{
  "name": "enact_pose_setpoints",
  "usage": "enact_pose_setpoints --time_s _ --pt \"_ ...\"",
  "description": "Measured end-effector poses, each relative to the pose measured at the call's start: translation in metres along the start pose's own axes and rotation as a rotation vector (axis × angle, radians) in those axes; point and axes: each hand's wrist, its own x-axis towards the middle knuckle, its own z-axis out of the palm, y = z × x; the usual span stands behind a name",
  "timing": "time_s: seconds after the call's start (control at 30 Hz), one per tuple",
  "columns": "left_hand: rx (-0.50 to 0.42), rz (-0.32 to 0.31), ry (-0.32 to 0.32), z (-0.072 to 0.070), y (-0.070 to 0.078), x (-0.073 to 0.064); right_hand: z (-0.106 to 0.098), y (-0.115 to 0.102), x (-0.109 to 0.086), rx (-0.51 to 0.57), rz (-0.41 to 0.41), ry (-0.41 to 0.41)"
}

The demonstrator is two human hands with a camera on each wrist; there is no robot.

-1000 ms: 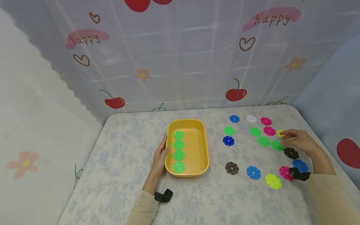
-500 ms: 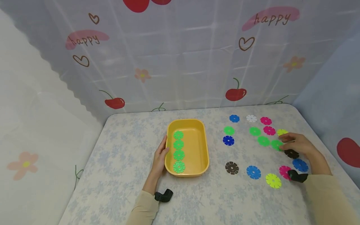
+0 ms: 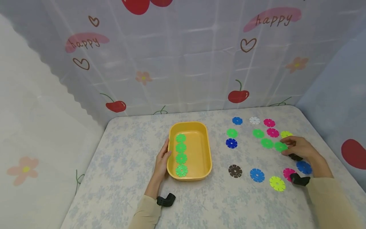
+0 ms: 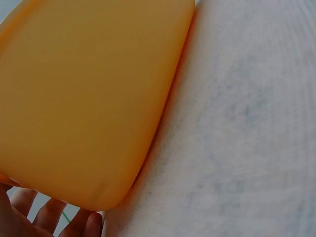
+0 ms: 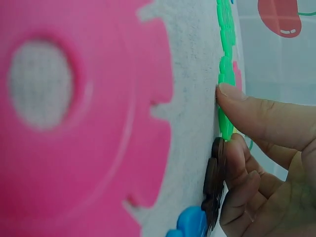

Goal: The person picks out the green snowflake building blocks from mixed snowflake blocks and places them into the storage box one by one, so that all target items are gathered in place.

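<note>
In the head view, my left hand (image 3: 162,162) grips the left side of a yellow plastic tray (image 3: 211,156), thumb at the rim. In the left wrist view, its fingers (image 4: 49,215) lie against the tray's outer wall (image 4: 94,108). A column of green notched plastic discs (image 3: 181,158) lies along the tray's left side. On the right, my right hand (image 3: 301,149) pinches another green disc (image 3: 280,146) at the table surface, thumb and fingertips at its edges. The right wrist view shows the thumb (image 5: 266,116) on that disc. A black disc (image 3: 295,156) is partly hidden beneath the hand.
Other notched discs lie around the right hand: a yellow one (image 3: 286,135), a pink one (image 3: 273,132), a green one (image 3: 267,143), and a blue one (image 3: 304,167). Nearer the tray are a dark blue disc (image 3: 231,143) and a brown disc (image 3: 235,171). A printed curtain (image 3: 177,57) hangs behind the table.
My right hand has moved from near the yellow disc down and left to the green disc, its fingers now closing at that disc's edges. My left hand stays on the tray.
</note>
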Motion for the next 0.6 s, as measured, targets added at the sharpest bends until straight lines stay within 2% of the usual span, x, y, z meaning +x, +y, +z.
enact_pose_setpoints --time_s 0.3,0.6 --pt "0.012 -0.017 0.018 0.0002 -0.0017 0.0 -0.0004 -0.0034 0.0001 -0.011 -0.01 0.016" --pt "0.02 -0.022 0.016 -0.0007 -0.0009 0.0003 -0.0014 -0.0054 0.0012 -0.041 -0.008 0.079"
